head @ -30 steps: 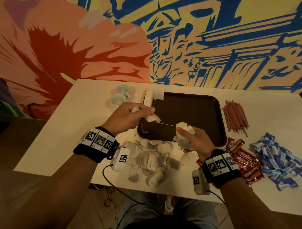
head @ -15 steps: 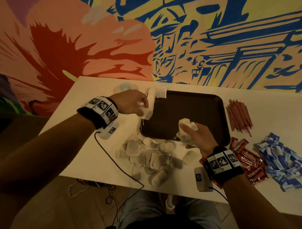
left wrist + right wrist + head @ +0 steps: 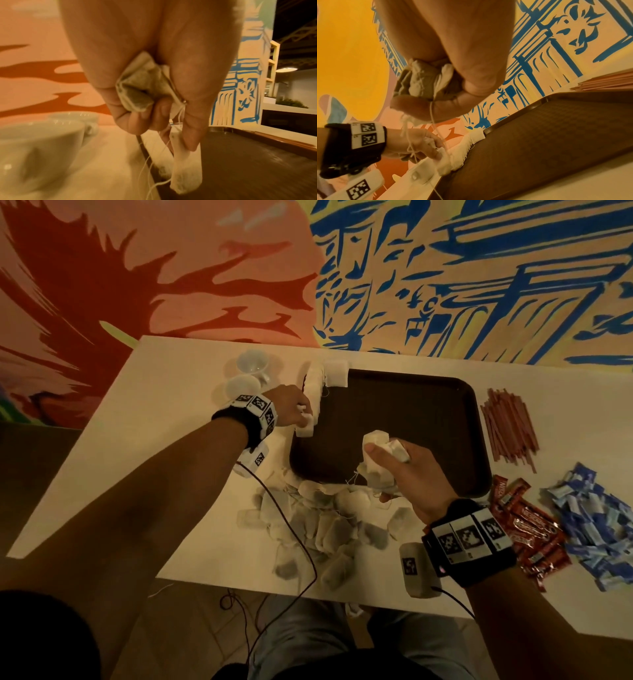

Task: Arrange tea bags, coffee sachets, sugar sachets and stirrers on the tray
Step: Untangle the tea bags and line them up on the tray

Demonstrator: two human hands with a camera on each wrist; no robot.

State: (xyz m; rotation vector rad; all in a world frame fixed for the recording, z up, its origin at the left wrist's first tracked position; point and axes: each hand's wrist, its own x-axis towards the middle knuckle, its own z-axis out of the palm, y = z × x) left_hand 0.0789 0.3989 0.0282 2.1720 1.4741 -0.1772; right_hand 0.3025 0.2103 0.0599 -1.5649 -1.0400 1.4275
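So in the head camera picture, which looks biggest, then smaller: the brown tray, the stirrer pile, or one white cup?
1. Brown tray, clearly largest.
2. Stirrer pile.
3. White cup, smallest, though it sits farther back.

tray (image 3: 394, 412) mid-table | tea bags (image 3: 329, 529) before it | stirrers (image 3: 510, 429), sachets (image 3: 534, 529) right

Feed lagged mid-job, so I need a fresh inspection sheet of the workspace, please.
Surface: white table, brown tray on it.
Job's things: row of tea bags along tray's left edge; loose tea bag pile; stirrers, red coffee sachets, blue sugar sachets off the tray.
Clutter: two cups.
Grippers: left hand pinches a tea bag at the row; right hand grips a tea bag bunch.
Cables: wrist cable across the pile.
Surroundings: painted mural wall.
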